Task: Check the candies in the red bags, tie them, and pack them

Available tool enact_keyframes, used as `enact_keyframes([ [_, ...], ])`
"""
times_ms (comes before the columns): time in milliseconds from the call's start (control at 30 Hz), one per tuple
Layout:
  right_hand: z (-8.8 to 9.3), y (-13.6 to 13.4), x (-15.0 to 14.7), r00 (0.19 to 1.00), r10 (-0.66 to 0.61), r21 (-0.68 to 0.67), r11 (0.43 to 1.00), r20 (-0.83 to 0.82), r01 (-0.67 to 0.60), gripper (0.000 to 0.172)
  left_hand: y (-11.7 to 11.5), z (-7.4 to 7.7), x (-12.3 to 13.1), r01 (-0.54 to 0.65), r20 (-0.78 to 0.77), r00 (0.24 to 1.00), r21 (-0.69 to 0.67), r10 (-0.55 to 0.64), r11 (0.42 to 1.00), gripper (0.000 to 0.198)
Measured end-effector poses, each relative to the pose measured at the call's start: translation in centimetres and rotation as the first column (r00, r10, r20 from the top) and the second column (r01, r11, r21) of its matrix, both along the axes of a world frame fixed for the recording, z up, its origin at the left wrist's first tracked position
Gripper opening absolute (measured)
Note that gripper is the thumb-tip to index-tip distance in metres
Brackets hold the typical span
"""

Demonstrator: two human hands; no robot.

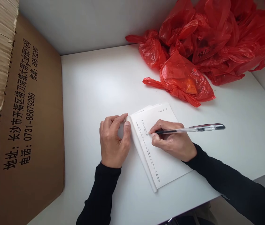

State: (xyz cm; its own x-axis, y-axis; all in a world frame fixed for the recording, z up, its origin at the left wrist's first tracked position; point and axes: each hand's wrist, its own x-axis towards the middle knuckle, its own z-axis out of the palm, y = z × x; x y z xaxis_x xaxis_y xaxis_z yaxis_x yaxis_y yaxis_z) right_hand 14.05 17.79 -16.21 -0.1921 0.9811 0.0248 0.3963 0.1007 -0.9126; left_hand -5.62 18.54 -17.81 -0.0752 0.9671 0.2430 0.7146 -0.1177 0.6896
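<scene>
My right hand [173, 139] pinches a clear-barrelled pen [190, 128] with a black grip. Its tip end is at the second column of handwritten numbers on a white notepad [170, 170]. A longer column of two-digit numbers runs down the page's left side. My left hand [113, 137] rests on the table just left of the notepad. Its thumb and forefinger are apart, with their tips at the pad's rolled left edge; the other fingers are curled. The right hand covers the middle of the page.
Several knotted red plastic bags [186, 76] are heaped at the back right of the white table [87, 90]. A large brown cardboard box [45, 125] with black printing stands at the left. A grey wall [87, 22] rises behind the table.
</scene>
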Motion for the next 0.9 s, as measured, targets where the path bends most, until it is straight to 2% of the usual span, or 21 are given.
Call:
enact_keyframes([
  [267, 0.0, -0.3, 0.3, 0.99, -0.105, -0.016, 0.994, -0.093, 0.104, 0.008, -0.1, 0.1, -0.1, -0.004, 0.003, 1.0, -0.019, 0.004, 1.0, 0.025],
  [433, -0.4, -0.3, 0.4, 0.982, -0.113, -0.081, 0.992, -0.149, 0.101, 0.03, 0.0, 0.2, -0.4, -0.001, 0.028, 1.0, -0.049, 0.002, 0.999, 0.027],
  [533, -0.5, -0.6, 0.4, 0.979, -0.133, -0.101, 0.988, -0.155, 0.119, 0.034, -0.3, 0.2, -0.5, -0.004, 0.041, 0.999, -0.062, 0.007, 0.998, 0.027],
  [633, 0.0, -1.1, 0.8, 0.979, -0.168, -0.104, 0.982, -0.117, 0.156, 0.033, -0.7, 0.4, -0.6, -0.015, 0.013, 1.0, -0.015, 0.015, 1.0, 0.026],
  [700, 0.6, -1.6, 1.7, 0.972, -0.216, -0.119, 0.971, -0.09, 0.205, 0.031, -0.6, 0.7, -1.1, -0.057, -0.018, 0.998, 0.039, 0.058, 0.998, 0.028],
  [800, 0.8, -2.5, 4.4, 0.943, -0.329, -0.219, 0.925, -0.056, 0.31, 0.029, 0.8, 1.8, -2.7, -0.195, -0.084, 0.974, 0.176, 0.212, 0.965, 0.035],
  [900, -0.3, -3.8, 8.4, 0.931, -0.366, -0.337, 0.878, -0.014, 0.34, 0.048, 3.4, 3.0, -5.1, -0.289, -0.175, 0.921, 0.294, 0.348, 0.911, 0.043],
])
